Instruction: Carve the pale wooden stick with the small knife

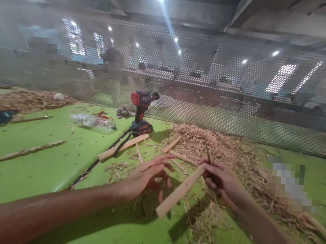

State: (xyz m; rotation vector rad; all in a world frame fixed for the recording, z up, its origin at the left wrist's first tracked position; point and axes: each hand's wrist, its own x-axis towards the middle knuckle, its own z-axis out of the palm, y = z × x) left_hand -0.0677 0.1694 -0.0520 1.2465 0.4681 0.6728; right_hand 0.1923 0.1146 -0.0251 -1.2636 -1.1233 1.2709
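Note:
My right hand (222, 179) is closed round one end of a pale wooden stick (178, 192), which slants down towards me above the green table (49, 165). A thin dark tool or sliver pokes up from the same hand; I cannot make out what it is. My left hand (147, 175) hovers just left of the stick with its fingers spread and curved, holding nothing. Both hands are over the near edge of a heap of wood shavings (228, 157).
A red and black cordless drill (141, 111) stands upright at the back by a perforated metal screen (211, 84). Loose sticks (123, 147), a long rod (22, 152), a plastic bottle (93, 123) and another shavings pile (26, 100) lie to the left.

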